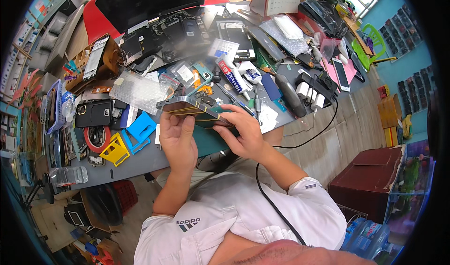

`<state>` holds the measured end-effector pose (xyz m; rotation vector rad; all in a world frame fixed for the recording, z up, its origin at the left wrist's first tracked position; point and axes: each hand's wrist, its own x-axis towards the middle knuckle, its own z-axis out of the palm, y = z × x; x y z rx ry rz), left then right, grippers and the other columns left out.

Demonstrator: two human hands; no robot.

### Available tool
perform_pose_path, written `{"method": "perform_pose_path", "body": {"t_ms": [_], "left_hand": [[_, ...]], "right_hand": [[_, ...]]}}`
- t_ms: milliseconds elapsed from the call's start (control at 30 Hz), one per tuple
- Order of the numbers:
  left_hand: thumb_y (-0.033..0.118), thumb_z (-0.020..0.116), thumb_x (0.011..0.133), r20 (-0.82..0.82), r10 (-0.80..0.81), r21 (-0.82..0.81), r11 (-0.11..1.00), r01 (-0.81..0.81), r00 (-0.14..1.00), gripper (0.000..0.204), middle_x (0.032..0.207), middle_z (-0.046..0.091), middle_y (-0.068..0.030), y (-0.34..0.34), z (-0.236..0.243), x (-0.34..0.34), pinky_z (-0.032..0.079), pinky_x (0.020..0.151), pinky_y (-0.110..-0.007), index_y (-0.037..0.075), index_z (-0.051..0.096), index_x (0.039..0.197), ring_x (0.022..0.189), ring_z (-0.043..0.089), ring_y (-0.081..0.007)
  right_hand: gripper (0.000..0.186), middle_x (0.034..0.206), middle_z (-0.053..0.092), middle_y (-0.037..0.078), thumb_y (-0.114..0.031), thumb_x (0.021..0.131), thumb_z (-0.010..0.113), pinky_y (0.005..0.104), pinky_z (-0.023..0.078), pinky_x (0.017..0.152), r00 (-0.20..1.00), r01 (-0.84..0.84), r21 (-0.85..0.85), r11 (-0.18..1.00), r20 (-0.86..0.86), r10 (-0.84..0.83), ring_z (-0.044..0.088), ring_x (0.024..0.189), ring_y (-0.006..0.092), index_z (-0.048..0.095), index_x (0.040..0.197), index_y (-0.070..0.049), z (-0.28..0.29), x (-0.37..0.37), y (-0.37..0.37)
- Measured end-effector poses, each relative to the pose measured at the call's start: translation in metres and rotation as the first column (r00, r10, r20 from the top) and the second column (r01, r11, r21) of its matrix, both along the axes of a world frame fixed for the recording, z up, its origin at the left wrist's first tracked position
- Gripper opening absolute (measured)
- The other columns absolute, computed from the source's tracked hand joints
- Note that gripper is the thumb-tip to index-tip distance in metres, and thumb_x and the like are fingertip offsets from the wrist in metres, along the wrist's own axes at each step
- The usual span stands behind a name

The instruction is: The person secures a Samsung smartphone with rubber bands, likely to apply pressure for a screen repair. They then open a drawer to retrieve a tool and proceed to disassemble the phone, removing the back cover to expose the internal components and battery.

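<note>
Between my two hands, over the near edge of the desk, is a dark smartphone (180,104) with several yellow rubber bands wrapped round it. It is tilted, so I see mostly its edge. My left hand (179,140) grips the left end from below, thumb against the near side. At the other end, my right hand (244,130) has its fingers and thumb closed round the phone's right corner. Below the phone lies a dark green mat (201,142). A red, white and blue glue tube (230,75) rests just beyond my right hand.
Left of my hands are blue (141,128) and yellow phone stands (115,150), a red tape roll (97,140) and a plastic bottle (69,176). A monitor (150,4) and loose phone parts crowd the back. A black cable (267,197) crosses beside my right arm.
</note>
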<state>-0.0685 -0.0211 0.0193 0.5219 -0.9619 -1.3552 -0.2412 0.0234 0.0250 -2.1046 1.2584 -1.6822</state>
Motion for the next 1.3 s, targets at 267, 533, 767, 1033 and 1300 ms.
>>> {"method": "perform_pose_path", "body": {"t_ms": [267, 533, 767, 1033, 1300], "left_hand": [[-0.007, 0.060, 0.104, -0.018, -0.021, 0.036, 0.999, 0.022, 1.000, 0.046, 0.138, 0.065, -0.0143, 0.003, 0.009, 0.000, 0.048, 0.110, -0.036, -0.008, 0.052, 0.149, 0.124, 0.063, -0.0202], [0.000, 0.055, 0.108, 0.057, 0.050, 0.027, 0.998, -0.052, 0.997, 0.045, 0.137, 0.064, -0.0110, 0.004, 0.012, -0.005, 0.051, 0.107, -0.037, -0.005, 0.051, 0.152, 0.121, 0.063, -0.0180], [-0.001, 0.055, 0.108, 0.060, 0.021, 0.000, 1.000, -0.021, 0.998, 0.045, 0.143, 0.061, -0.0117, 0.003, 0.010, -0.004, 0.050, 0.109, -0.037, -0.006, 0.050, 0.152, 0.122, 0.062, -0.0178], [-0.002, 0.057, 0.107, 0.045, 0.020, 0.012, 1.000, -0.021, 0.999, 0.052, 0.150, 0.056, -0.0120, 0.004, 0.011, -0.002, 0.048, 0.112, -0.036, -0.005, 0.045, 0.157, 0.127, 0.060, -0.0175], [-0.009, 0.065, 0.099, 0.077, -0.098, -0.005, 0.995, 0.099, 0.992, 0.065, 0.144, 0.060, -0.0127, 0.005, 0.017, -0.004, 0.047, 0.110, -0.034, -0.005, 0.040, 0.160, 0.124, 0.061, -0.0185]], "right_hand": [[0.030, 0.092, 0.074, 0.015, 0.003, 0.088, 0.080, 0.0508, 0.056, 0.103, 0.999, 0.006, -0.019, 1.000, 0.044, -0.005, 0.072, 0.081, 0.0307, 0.069, 0.116, 0.004, 0.001, -0.001, 0.001], [0.033, 0.093, 0.073, 0.014, 0.000, 0.088, 0.080, 0.0485, 0.056, 0.103, 0.998, 0.049, -0.002, 0.999, 0.046, -0.049, 0.072, 0.084, 0.0310, 0.069, 0.119, 0.001, -0.001, 0.000, 0.003], [0.035, 0.092, 0.073, 0.013, 0.000, 0.088, 0.080, 0.0483, 0.056, 0.102, 0.997, 0.068, -0.035, 0.997, 0.034, -0.067, 0.071, 0.086, 0.0309, 0.069, 0.121, 0.001, -0.003, 0.000, 0.003], [0.036, 0.092, 0.073, 0.013, 0.002, 0.088, 0.079, 0.0485, 0.056, 0.101, 0.999, 0.038, -0.040, 0.998, 0.033, -0.037, 0.070, 0.083, 0.0297, 0.069, 0.122, 0.002, -0.002, 0.001, 0.003], [0.039, 0.097, 0.074, 0.015, 0.003, 0.085, 0.081, 0.0489, 0.058, 0.097, 0.997, 0.078, -0.065, 0.995, 0.024, -0.076, 0.071, 0.082, 0.0316, 0.068, 0.123, 0.002, -0.001, 0.002, 0.006]]}}
